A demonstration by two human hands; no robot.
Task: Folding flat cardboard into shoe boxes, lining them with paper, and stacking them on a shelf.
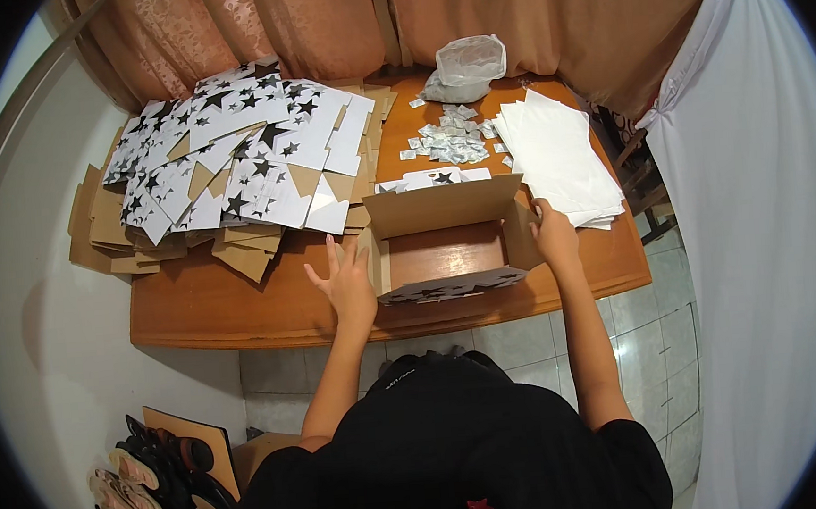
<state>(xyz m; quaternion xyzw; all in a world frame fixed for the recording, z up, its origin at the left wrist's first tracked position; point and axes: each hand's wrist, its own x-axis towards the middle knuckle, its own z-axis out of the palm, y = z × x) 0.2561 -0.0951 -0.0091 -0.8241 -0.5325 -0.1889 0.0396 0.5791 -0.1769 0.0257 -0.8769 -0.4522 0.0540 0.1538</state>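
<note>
The cardboard box [443,207] hides part of the wooden table [241,309].

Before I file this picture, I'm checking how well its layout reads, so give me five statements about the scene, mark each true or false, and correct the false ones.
1. An open cardboard box stands between the left hand and the right hand. True.
2. The left hand is clenched in a fist. False: its fingers are spread.
3. Small packets lie scattered beyond the box. True.
4. The stack of white sheets lies left of the box. False: the white sheets lie to the right, partly beyond it.
5. The star-printed cardboard lies on the floor. False: the star-printed cardboard is piled on the left of the table.
</note>
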